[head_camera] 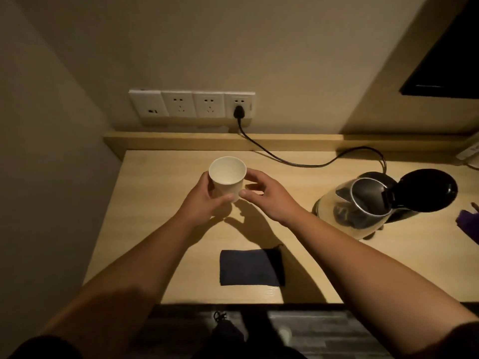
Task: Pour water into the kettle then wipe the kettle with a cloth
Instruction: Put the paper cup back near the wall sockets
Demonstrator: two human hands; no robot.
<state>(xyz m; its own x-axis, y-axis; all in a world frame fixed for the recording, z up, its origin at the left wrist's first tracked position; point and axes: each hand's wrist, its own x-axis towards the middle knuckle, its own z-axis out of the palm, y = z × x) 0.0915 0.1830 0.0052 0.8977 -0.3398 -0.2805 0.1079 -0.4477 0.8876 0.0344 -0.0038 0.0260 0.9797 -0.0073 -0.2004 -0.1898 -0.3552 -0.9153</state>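
Gripping a white paper cup (pixel 227 178) from its left side, the left hand (pixel 204 200) holds it upright over the far middle of the wooden desk (pixel 160 203), mouth facing up; whether any water is inside cannot be told in the dim light. The right hand (pixel 267 195) hovers just beside the cup with loosely spread fingers, thumb tip near its wall, grasping nothing. Well to the right stands a glass kettle (pixel 357 206) on its base, upright, its black lid (pixel 427 190) swung open toward the right, spout toward the left. Its cord (pixel 285 159) runs to a wall socket (pixel 239 104). A dark folded cloth (pixel 248 268) lies flat near the front edge.
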